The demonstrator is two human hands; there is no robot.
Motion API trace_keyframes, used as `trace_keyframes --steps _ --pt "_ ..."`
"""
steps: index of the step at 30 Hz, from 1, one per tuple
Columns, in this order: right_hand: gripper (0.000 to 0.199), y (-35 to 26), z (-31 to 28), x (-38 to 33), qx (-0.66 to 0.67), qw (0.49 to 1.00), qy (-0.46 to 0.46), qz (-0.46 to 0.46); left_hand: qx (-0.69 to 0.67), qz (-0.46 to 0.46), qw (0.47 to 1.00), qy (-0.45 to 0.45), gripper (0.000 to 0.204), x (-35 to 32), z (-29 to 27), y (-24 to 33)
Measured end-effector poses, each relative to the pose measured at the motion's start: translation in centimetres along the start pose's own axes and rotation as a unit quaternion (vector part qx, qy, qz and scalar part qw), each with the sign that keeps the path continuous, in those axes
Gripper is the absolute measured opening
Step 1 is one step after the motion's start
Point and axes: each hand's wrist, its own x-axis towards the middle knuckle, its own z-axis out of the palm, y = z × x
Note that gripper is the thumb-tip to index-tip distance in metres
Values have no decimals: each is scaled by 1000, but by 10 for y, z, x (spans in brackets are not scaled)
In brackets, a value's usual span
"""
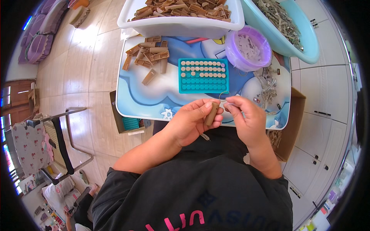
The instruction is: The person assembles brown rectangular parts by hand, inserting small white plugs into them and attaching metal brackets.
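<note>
My left hand [196, 117] is closed around a brown plastic casing [211, 114], a short piece with a rounded back. Right beside it, my right hand [245, 115] pinches a thin pale wire [223, 93], which loops up above the fingertips. What sits right between those fingertips is too small to make out. Just beyond both hands lies a teal tray [203, 91] with rows of round cream discs [200, 63] in its far part. Loose brown casings [148, 56] form a small pile at the table's far left.
A white tub [177, 26] full of brown casings stands at the back. Right of it are a purple bowl [236, 61] of small white pieces and a light-blue basin [304, 50] of metallic bundles. More such bundles [267, 86] lie along the right of the patterned table [144, 92].
</note>
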Motion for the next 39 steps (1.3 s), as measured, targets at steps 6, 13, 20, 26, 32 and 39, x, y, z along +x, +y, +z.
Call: trace_keyframes --steps 6,13,20,26,32,39 --pt "10 -1 14 -4 148 981 109 -69 -74 16 997 -34 24 2 -1 -5" --pt "9 1 26 -5 118 979 142 -86 -30 27 998 -38 28 3 -3 -5" --pt "9 -2 22 -3 96 982 128 -105 -39 48 998 -12 25 0 6 -4" --pt "12 2 29 -2 75 980 141 -121 -1 45 998 -35 29 0 -3 -7" --pt "17 -3 26 -5 123 982 119 -74 34 56 996 -59 32 -3 1 -1" --pt "14 6 24 -5 86 980 128 -124 -1 38 999 7 29 -4 10 -4"
